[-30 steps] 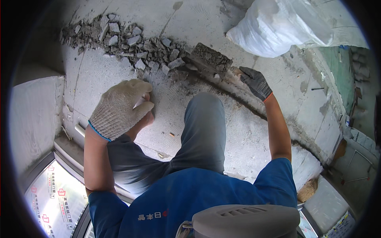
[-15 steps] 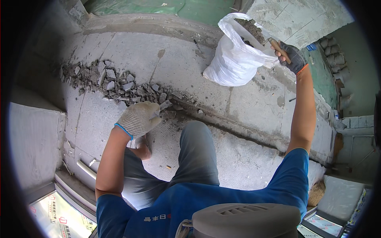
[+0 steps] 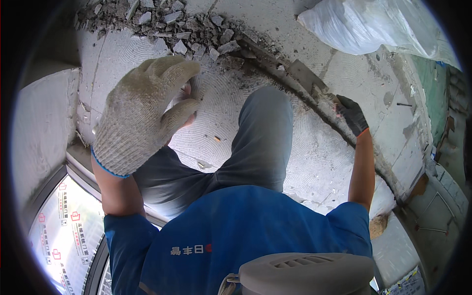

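My right hand (image 3: 353, 117), in a black glove with an orange cuff, is closed on a trowel. The trowel's flat grey blade (image 3: 307, 75) reaches left, low over a long narrow groove (image 3: 339, 129) in the concrete floor; the grip is hidden in my fingers. Nearer the camera, my left hand (image 3: 142, 110) wears a pale knitted glove with a blue cuff. Its thumb stands apart from the loosely bent fingers, with nothing between them. Beyond the left hand lies a heap of rubble (image 3: 169, 23), grey chunks and dark crumbs, running up to the groove's left end.
A white woven sack (image 3: 366, 27) stands at the far right, cut off by the picture's edge. My bent knee (image 3: 265, 128) is between my hands. A low grey wall (image 3: 46, 118) and a film-covered window (image 3: 64, 236) are at the left.
My right hand has come down from the sack's mouth to the groove with the trowel. The left hand has lifted away from the rubble toward the camera. The view has tilted nearer to me.
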Motion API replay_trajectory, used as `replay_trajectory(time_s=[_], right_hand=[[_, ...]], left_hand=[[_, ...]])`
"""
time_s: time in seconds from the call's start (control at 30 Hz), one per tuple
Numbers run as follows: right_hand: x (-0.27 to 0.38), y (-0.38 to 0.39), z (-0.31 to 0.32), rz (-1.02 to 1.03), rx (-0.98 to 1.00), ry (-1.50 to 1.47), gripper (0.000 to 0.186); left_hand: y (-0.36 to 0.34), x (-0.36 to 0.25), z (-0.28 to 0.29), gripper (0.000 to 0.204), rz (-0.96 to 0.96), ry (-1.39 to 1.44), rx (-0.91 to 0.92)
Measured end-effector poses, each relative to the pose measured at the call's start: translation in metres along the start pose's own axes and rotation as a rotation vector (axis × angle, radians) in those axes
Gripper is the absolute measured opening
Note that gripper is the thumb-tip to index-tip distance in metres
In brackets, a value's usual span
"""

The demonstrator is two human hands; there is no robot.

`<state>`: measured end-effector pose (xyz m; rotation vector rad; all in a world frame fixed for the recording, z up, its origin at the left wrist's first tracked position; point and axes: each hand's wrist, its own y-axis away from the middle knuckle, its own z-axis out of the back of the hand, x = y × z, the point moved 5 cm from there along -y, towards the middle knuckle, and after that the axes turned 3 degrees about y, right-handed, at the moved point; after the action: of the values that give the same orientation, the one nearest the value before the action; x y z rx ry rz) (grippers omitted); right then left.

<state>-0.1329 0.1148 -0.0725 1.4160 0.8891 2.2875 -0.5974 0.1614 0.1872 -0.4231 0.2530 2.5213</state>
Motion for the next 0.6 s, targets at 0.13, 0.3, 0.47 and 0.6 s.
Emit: replay_trajectory(time_s=[0.13, 0.3, 0.47, 0.6], right_hand=[[-0.124, -0.058, -0.019, -0.109, -0.041, 0.439, 0.048], [-0.131, -0.125, -0.043, -0.016, -0.018, 0.641, 0.047], [-0.052, -0.224, -0.152, 0.258, 0.054, 0.502, 0.036], [0.01, -0.289, -0.217, 0.269, 0.032, 0.661, 0.035]], left_hand=[[0.013, 0.016, -0.02, 0.046, 0.043, 0.014, 0.075], [0.036, 0.036, -0.035, 0.045, 0.197, 0.03, 0.196], [0.038, 0.047, -0.039, 0.045, 0.235, 0.04, 0.197], [0.049, 0.06, -0.043, 0.049, 0.293, 0.039, 0.217]])
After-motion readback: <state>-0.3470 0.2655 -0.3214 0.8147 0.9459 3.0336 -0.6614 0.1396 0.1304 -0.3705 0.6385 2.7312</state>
